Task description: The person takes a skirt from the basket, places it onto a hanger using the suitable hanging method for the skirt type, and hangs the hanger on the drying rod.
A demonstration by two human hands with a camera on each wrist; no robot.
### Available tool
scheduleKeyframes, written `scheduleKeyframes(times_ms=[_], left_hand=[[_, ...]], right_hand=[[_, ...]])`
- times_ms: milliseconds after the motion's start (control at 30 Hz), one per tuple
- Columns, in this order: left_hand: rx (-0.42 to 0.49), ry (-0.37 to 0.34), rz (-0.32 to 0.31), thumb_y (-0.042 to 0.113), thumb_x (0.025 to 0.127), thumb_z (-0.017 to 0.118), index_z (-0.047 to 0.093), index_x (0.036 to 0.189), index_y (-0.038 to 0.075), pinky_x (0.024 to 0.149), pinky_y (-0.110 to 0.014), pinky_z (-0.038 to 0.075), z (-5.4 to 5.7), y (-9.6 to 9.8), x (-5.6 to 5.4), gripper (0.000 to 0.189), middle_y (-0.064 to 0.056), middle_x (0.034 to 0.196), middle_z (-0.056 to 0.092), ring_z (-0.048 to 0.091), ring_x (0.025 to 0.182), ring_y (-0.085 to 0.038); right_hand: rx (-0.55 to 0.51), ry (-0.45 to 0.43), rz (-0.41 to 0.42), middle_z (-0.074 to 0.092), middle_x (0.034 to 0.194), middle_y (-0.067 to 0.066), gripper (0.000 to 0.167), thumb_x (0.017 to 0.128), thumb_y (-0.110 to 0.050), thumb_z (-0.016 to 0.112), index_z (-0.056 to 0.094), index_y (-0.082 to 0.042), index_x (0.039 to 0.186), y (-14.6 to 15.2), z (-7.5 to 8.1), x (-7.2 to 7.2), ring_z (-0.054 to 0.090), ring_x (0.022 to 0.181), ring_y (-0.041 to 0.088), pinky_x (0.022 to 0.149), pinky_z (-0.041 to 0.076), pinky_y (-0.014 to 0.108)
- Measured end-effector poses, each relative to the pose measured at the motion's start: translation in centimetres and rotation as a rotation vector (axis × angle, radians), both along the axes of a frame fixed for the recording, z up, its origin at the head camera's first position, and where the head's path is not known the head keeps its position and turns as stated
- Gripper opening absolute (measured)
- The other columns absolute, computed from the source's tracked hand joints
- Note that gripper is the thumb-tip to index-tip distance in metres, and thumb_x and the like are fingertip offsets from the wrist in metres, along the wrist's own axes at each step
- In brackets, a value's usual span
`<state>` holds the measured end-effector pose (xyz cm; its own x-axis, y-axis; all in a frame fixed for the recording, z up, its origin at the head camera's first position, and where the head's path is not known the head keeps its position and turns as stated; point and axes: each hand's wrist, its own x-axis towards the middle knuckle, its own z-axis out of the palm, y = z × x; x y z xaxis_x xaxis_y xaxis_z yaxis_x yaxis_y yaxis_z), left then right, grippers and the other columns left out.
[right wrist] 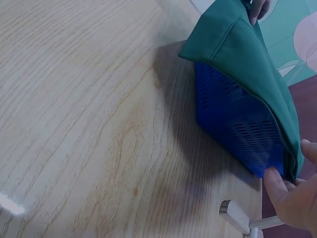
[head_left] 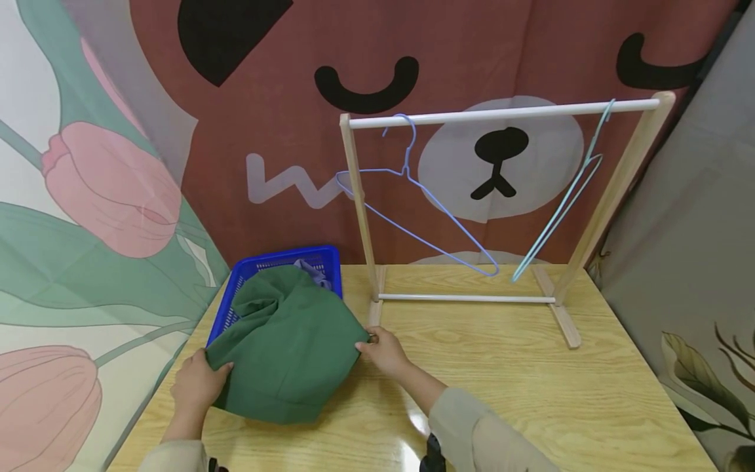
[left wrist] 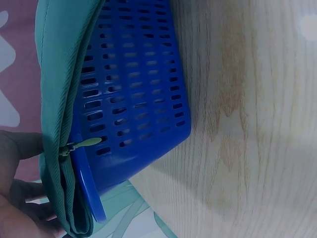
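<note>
A green zippered garment (head_left: 289,354) is spread over the front of a blue plastic basket (head_left: 227,298), its lower edge hanging out over the table. My left hand (head_left: 197,383) pinches its left edge. In the left wrist view a small zipper pull (left wrist: 88,142) dangles from the folded edge beside those fingers. At the garment's right corner, my right hand (head_left: 386,351) grips the cloth between thumb and fingers. The right wrist view shows the green cloth (right wrist: 252,69) stretched between both hands, with the basket (right wrist: 233,121) beneath it. A greyish-purple cloth (head_left: 312,272) lies in the basket.
Right of the basket stands a wooden rack (head_left: 366,216) with a white top bar (head_left: 501,115). A purple-blue hanger (head_left: 436,196) hangs near its left end, a light-blue hanger (head_left: 560,210) near its right. Printed curtains (head_left: 265,131) border the wood-grain table (head_left: 501,393).
</note>
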<state>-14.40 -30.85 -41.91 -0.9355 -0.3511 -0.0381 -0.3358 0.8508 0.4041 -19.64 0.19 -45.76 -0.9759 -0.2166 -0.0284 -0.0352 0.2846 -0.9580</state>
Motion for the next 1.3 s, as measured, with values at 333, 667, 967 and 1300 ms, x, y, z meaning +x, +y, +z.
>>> scheduleKeyframes(times_ms=[333,667,967,1300], left_hand=[[0.074,0.036,0.018,0.020,0.082,0.051,0.031,0.119,-0.018,0.074,-0.057,0.035,0.1,-0.5,0.0,0.057,-0.040,0.107,0.037,0.039,0.094,-0.052],[0.072,0.077,0.014,0.015,0.080,0.054,0.036,0.116,-0.015,0.076,-0.054,0.035,0.5,-0.1,0.0,0.050,-0.038,0.104,0.042,0.042,0.093,-0.048],[0.062,0.131,0.012,0.012,0.081,0.052,0.041,0.114,-0.008,0.071,-0.053,0.037,0.7,0.3,0.1,0.040,-0.034,0.106,0.045,0.045,0.091,-0.048],[0.065,0.224,0.021,0.008,0.082,0.050,0.046,0.108,-0.005,0.067,-0.053,0.037,0.4,0.6,0.0,0.030,-0.032,0.103,0.049,0.047,0.088,-0.047]], right_hand=[[-0.268,-0.087,-0.094,0.055,0.081,0.016,0.029,0.081,0.004,0.053,0.047,0.017,0.106,-0.5,0.1,-0.2,0.057,0.072,0.024,0.068,0.049,0.035],[-0.375,-0.141,-0.129,0.055,0.078,0.014,0.032,0.078,0.007,0.054,0.045,0.018,0.106,-1.1,0.5,0.0,0.056,0.062,0.014,0.061,0.050,0.027],[-0.459,-0.144,-0.117,0.057,0.089,0.021,0.029,0.079,0.008,0.052,0.046,0.015,0.106,-1.3,0.9,0.1,0.057,0.068,0.016,0.064,0.050,0.033],[-0.473,-0.130,-0.101,0.057,0.081,0.013,0.026,0.079,0.005,0.053,0.048,0.013,0.103,-1.3,1.1,0.2,0.056,0.068,0.014,0.061,0.050,0.029]])
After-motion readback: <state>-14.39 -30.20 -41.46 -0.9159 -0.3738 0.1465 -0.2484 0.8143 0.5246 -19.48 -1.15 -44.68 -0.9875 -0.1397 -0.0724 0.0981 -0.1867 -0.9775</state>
